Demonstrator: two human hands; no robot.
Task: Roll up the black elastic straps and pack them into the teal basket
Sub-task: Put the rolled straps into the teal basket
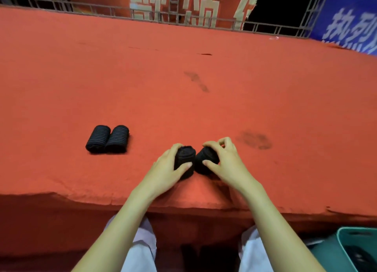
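Observation:
Near the front edge of the red-covered table, my left hand (170,163) grips one rolled black elastic strap (185,164), fingers over its top and thumb across its front. Right beside it, my right hand (221,159) holds a second black roll (204,159) the same way; the two rolls touch. Two more rolled black straps (107,139) lie side by side on the cloth to the left, apart from both hands. The teal basket (344,245) stands on the floor at the bottom right, partly cut off, with dark items inside.
The red table cloth (183,78) stretches wide and far ahead, with a few dark smudges. A metal railing (183,19) and red and blue banners run along the back. My knees in light trousers sit under the table's front edge.

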